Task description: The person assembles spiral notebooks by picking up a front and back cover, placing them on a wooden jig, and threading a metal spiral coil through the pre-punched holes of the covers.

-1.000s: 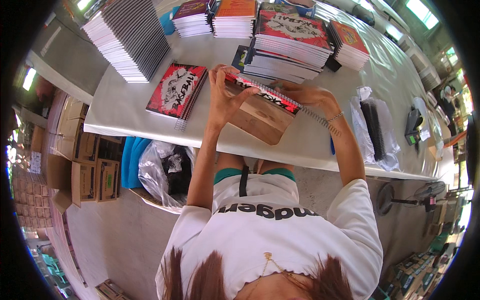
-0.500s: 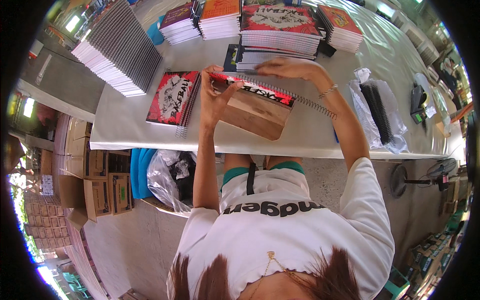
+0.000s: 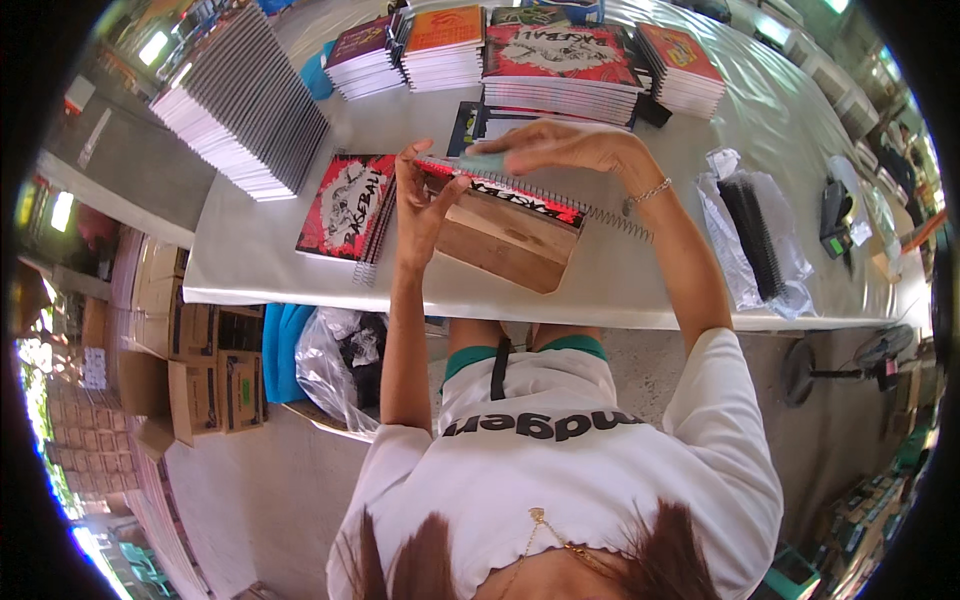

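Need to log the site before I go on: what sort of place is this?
Probably a notebook binding or packing workshop. A long white-covered table holds stacks of red-covered spiral notebooks, a clear bag of black binding coils lies beside them, and brown cardboard cartons sit stacked on the floor.

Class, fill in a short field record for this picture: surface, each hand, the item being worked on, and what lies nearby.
Surface: white table
Left hand: grips left end of the spiral notebook
Right hand: lies along its top edge
Support: notebook rests on wooden block
Left of it: red-covered notebook, flat
Right: black binding coils in clear bag
Behind: notebook stacks
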The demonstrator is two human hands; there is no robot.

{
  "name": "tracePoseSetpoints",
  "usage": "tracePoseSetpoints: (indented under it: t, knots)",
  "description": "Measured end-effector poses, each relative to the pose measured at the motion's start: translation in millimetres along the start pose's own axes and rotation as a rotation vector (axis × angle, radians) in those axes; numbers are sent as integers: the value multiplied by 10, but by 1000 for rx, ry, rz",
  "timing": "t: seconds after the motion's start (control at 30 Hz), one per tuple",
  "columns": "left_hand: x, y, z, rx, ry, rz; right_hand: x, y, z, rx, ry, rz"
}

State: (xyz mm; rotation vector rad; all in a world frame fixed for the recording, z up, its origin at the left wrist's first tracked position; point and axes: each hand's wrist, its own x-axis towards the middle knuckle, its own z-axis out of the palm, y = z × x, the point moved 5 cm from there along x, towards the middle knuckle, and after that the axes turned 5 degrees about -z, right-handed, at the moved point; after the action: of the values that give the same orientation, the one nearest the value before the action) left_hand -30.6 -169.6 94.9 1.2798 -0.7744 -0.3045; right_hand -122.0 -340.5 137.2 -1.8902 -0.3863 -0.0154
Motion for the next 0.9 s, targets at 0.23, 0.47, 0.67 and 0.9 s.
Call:
tracePoseSetpoints:
  t: [0.23,0.47,0.67,0.9]
  knots:
    - [-2,-98,-34,-69,-12,-20,80,206,-15,-151,-150,381]
    - [19,-63,-2,-76,1,-25,107,400,-70,87,114,434]
    - [79,-84,77,-102,-15,-30,245,670,-191,-828,-387,619]
    - [9,-64,10,-55,10,-82,273,353,-54,194,167,319]
